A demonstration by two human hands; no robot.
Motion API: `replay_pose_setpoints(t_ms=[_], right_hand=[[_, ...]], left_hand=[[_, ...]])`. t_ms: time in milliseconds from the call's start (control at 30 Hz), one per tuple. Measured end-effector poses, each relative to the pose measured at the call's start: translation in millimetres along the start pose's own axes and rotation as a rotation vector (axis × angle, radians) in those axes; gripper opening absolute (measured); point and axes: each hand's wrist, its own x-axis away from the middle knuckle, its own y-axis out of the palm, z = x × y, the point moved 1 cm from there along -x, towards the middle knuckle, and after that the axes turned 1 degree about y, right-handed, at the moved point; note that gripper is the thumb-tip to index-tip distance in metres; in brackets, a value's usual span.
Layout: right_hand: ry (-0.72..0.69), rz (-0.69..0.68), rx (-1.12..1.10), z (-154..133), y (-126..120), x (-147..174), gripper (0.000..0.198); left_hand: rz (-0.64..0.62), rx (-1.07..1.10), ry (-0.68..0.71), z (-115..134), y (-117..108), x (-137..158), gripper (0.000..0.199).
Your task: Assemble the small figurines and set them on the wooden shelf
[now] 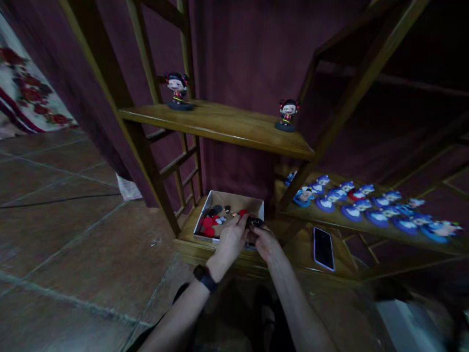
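A small, glossy black piece [257, 222] is at the fingertips of both hands, over the right side of a shallow, open cardboard box [261, 211] with a white rim. The right hand [265, 241] has its fingers bent closed on the piece; the left hand [234, 236] meets it from the other side with curled fingers, though whether these grip or only touch cannot be told. In the box lie flat, round red pieces [207, 222] and small dark parts [217, 209], too blurred to name. A black wristwatch [205, 278] circles the left wrist. Above the box, two black-haired toy figures on dark round bases stand upright on a brown wooden shelf [227, 122], well apart. To the right, blue-and-white toy figures [355, 210] crowd a lower board, and near them a black-screened phone [323, 248] lies face up. A dark purple curtain [234, 58] hangs behind.
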Motion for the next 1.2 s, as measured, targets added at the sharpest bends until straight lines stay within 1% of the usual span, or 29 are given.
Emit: replay_pose_setpoints(t_ms=[200, 300, 500, 733, 833, 933, 1067, 1200], right_hand=[[0.002, 0.014, -0.015, -3, 0, 3, 0.036], [0.007, 0.022, -0.008, -3, 0, 2, 0.034], [0.016, 0.039, 0.006, -2, -2, 2, 0.032], [-0.004, 0.087, 0.056, -4, -3, 6, 0.031], [-0.010, 0.095, 0.078, -4, -3, 6, 0.025], [-0.004, 0.114, 0.088, -4, -3, 6, 0.018], [0.011, 0.120, 0.082, -5, 0, 7, 0.018], [-0.016, 0.131, 0.064, -7, 3, 10, 0.022]], left_hand=[[0.006, -0.064, 0.066, 3, -2, 1, 0.047], [-0.001, -0.119, 0.087, 6, -2, 2, 0.047], [-0.027, -0.164, 0.161, 7, -1, 2, 0.050], [-0.037, -0.178, 0.165, 7, 2, 3, 0.047], [-0.043, -0.127, 0.130, 7, 2, 3, 0.046], [-0.053, -0.024, 0.054, 5, 3, 3, 0.041], [-0.069, 0.190, -0.069, -2, 6, -1, 0.038], [-0.034, 0.446, -0.161, -11, 12, -8, 0.035]])
